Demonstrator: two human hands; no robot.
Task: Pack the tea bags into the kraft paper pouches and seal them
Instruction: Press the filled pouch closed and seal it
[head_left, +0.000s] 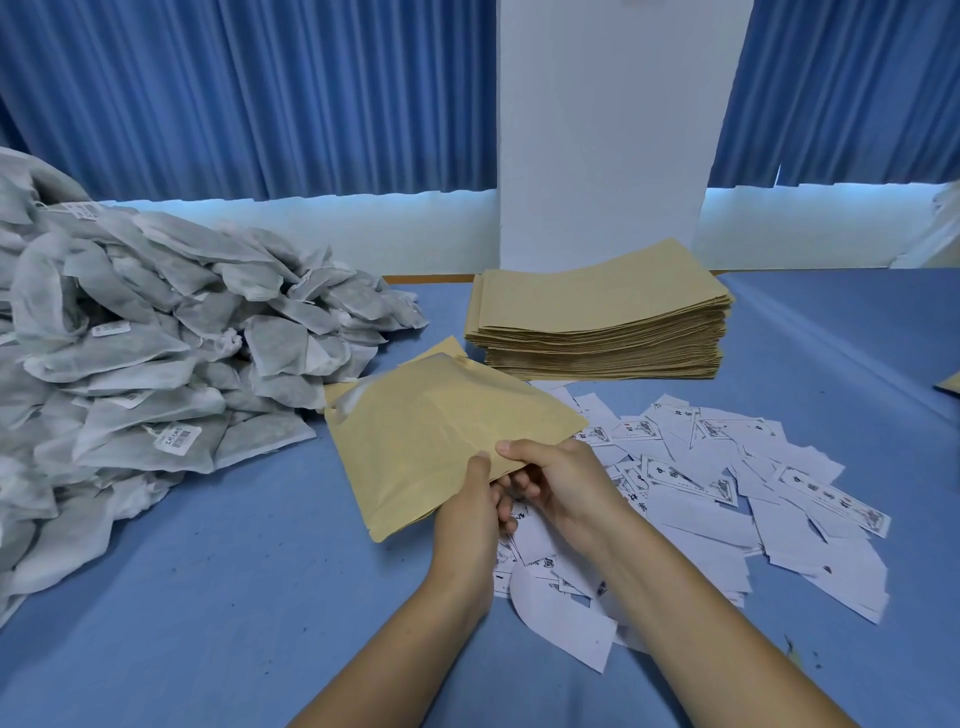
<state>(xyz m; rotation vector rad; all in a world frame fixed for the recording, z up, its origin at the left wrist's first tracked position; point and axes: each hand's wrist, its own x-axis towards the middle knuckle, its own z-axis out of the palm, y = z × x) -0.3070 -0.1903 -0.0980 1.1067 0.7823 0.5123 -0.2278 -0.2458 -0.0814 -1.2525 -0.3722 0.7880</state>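
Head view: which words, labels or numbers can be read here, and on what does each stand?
White paper slips: dark printed characters beside a small picture, too blurred to read.
Tags on the tea bags: a barcode and small print, too small to read.
Held kraft pouch and the pouch stack: no print visible.

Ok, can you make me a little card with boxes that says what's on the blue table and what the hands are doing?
held: kraft paper pouch, tilted, in both hands
left hand: grips the pouch's near edge
right hand: pinches the same edge, thumb on top
left side: big pile of grey tea bags
behind: neat stack of flat pouches
right side: scattered white printed slips
table: blue cover
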